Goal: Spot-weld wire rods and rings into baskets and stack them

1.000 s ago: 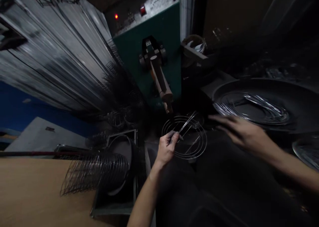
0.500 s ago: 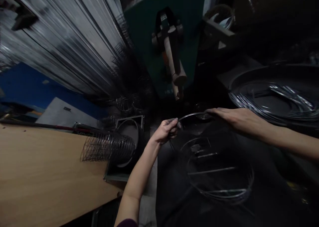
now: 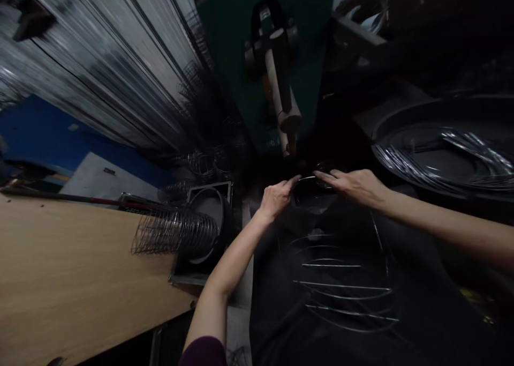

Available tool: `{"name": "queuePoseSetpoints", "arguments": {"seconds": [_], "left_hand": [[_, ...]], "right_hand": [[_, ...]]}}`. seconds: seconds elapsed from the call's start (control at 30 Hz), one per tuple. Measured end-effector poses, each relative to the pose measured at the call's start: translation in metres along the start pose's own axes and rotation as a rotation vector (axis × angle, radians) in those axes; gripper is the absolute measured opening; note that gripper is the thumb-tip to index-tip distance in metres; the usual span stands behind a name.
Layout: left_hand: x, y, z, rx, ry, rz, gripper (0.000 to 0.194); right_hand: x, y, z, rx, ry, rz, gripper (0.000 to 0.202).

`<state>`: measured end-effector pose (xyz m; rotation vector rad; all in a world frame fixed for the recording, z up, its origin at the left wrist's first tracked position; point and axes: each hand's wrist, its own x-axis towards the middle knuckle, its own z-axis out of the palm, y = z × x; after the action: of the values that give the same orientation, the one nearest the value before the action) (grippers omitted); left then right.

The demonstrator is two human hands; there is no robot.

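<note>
My left hand [image 3: 277, 199] is closed, its thumb and finger pinching a thin metal wire [image 3: 307, 178]. From the other side my right hand [image 3: 355, 187] grips the same wire with its fingertips. The short bright stretch between the hands lies just below the rod-like arm [image 3: 283, 92] of a green machine [image 3: 225, 28]. Below the hands, over a dark apron or cloth [image 3: 273, 312], curved and straight wires of a round wire frame [image 3: 341, 286] show. Whether that frame joins the held wire I cannot tell in the dark.
On the right stands a large round basin [image 3: 433, 109] with bundled wire rings [image 3: 477, 146]. To the left, a row of wire rings [image 3: 172, 231] reaches from a dark bin [image 3: 227, 216] over a wooden board [image 3: 80, 280]. Wire baskets [image 3: 201, 163] stand behind.
Both hands have moved closer together, the right one leftward and the left one slightly up and right. Less wire shows between them, and the wire frame below has shifted and tilted.
</note>
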<state>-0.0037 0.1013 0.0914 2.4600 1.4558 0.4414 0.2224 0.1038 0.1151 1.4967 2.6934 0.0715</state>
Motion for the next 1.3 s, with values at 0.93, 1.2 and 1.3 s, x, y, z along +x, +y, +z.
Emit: {"name": "queuePoseSetpoints", "arguments": {"seconds": [0.93,1.2,1.3], "left_hand": [[0.045,-0.021,-0.069,0.075,-0.005,-0.008,0.028],[0.049,-0.021,-0.071,0.071,-0.003,-0.023,0.028],[0.049,-0.019,-0.072,0.083,0.001,-0.023,0.029]], "right_hand": [[0.066,0.016,-0.034,0.102,0.010,-0.022,0.048],[0.068,0.018,-0.040,0.185,-0.021,0.035,0.039],[0.064,0.020,-0.040,0.277,-0.021,0.060,0.040]]}}
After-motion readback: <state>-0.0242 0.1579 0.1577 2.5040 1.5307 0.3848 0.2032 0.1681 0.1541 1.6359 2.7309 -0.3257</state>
